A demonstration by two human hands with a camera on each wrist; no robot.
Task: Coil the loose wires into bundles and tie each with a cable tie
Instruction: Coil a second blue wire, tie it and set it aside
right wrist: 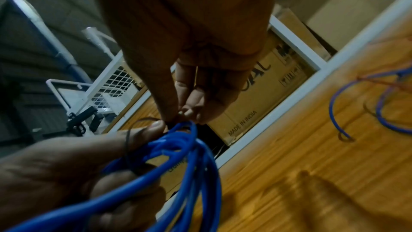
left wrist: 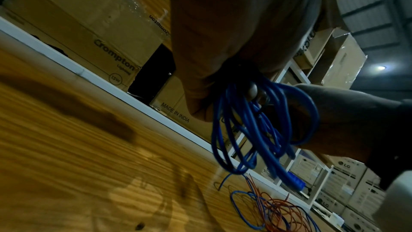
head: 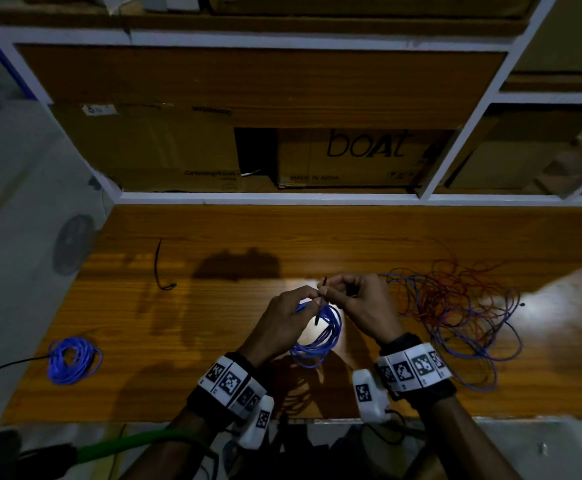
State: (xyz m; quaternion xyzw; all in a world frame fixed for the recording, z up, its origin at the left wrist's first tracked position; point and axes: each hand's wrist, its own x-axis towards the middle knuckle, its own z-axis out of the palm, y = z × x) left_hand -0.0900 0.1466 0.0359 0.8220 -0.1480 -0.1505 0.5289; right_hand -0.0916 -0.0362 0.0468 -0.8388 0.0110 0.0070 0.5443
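A coil of blue wire (head: pixel 320 336) (left wrist: pixel 252 126) (right wrist: pixel 185 149) hangs above the wooden table (head: pixel 213 327). My left hand (head: pixel 287 315) grips the top of this coil. A thin black cable tie (head: pixel 320 301) (right wrist: pixel 127 140) runs around the strands there, and my right hand (head: pixel 350 296) (right wrist: pixel 189 94) pinches its upper end between thumb and fingertips. Both hands meet at the top of the coil. A tangle of loose red and blue wires (head: pixel 455 306) (left wrist: pixel 274 209) lies on the table to the right.
A finished blue bundle (head: pixel 73 360) with a black tie tail lies at the table's left. Another black cable tie (head: pixel 159 268) lies further back on the left. Shelves behind hold cardboard boxes (head: pixel 345 157). The table's front edge (head: pixel 178 422) is near my wrists.
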